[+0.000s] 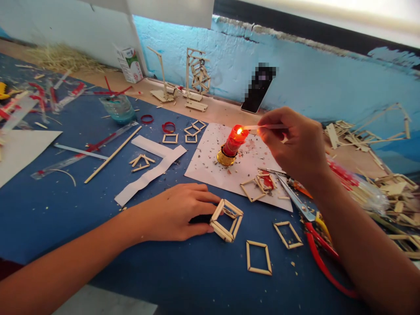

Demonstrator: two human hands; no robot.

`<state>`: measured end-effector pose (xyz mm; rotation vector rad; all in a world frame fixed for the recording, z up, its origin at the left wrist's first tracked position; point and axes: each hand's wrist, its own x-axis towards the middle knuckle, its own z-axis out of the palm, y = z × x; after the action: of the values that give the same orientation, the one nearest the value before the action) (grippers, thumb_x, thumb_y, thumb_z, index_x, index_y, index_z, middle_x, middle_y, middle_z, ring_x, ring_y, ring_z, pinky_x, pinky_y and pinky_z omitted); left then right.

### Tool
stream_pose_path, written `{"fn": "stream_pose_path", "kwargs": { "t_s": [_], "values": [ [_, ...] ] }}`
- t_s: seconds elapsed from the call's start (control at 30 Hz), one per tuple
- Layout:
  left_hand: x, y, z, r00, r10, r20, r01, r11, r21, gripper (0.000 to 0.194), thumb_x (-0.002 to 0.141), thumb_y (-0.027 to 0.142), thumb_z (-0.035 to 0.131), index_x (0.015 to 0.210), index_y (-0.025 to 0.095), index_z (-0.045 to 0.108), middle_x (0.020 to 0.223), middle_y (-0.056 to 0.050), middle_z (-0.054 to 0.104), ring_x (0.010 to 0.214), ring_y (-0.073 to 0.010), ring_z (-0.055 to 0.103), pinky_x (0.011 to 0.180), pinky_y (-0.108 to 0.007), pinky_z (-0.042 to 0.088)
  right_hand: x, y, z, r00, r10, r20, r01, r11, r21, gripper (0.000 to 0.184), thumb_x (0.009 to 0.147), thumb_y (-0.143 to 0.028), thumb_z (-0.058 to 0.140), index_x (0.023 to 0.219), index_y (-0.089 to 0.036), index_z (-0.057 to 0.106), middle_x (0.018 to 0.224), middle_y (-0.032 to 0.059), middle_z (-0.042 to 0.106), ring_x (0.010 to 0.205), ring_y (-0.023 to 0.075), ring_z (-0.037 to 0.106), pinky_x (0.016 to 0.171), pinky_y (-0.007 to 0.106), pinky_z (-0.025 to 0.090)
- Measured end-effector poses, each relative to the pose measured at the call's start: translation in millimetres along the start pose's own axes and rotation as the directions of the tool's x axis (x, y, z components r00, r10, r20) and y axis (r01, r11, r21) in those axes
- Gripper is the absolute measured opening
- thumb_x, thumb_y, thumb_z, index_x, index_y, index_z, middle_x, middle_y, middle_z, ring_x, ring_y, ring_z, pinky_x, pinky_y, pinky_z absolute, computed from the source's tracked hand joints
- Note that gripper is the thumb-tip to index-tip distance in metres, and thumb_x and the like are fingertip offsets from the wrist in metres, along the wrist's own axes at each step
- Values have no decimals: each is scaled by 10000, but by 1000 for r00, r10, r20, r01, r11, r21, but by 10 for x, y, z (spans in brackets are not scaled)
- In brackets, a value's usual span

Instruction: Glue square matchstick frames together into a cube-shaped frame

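Note:
My left hand [188, 212] holds a small box-shaped frame of wooden sticks [238, 227] by its left side, thumb below and fingers above. My right hand [290, 142] pinches a thin, pale, translucent stick [274, 126], whose tip is at the flame of a lit red candle [236, 142]. The candle stands in a gold-coloured holder [225, 158] on a sheet of white paper [210, 138] strewn with dark crumbs. Two flat square stick frames, a nearer one [247, 258] and a farther one [278, 232], lie to the right of my left hand. More joined squares [252, 190] overlap the paper's front edge.
Red-handled scissors [320, 251] lie under my right forearm. Paper strips [154, 173], a long wooden stick [113, 154] and a plastic cup [118, 109] are on the left. A phone [259, 92] and stick models [197, 81] stand by the wall. Wooden pieces [398, 188] pile up right.

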<state>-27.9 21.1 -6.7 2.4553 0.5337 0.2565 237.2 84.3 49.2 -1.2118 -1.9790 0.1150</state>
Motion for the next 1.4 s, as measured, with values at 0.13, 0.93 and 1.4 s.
{"fn": "stream_pose_path", "kwargs": {
  "t_s": [0.13,0.93,1.4],
  "values": [
    [-2,0,-27,999,-1,48,5,997,-75,211,1012,288,642,1213,272,701,1344,-6,708,989,-203,620,899,-333,475,-202,-93,-190,981,188,-47,-167,944,285,44,873,-233,759,905,-264,758,824,-4,724,701,166,635,633,321,492],
    [11,30,-55,996,-72,46,79,980,-180,301,978,167,653,1235,309,722,1367,-8,703,1042,-202,654,955,-340,504,-1094,-244,-68,619,446,647,-739,610,286,156,860,-391,790,894,-253,725,815,-4,738,733,169,681,626,241,494],
    [-161,175,4,919,-336,-206,309,939,-152,424,874,295,734,1274,267,597,1276,-42,691,1096,-240,695,894,-335,597,-1150,-231,-63,626,460,630,-724,644,250,224,924,-465,706,893,-243,690,813,24,750,751,192,723,616,248,493]
  ]
}}
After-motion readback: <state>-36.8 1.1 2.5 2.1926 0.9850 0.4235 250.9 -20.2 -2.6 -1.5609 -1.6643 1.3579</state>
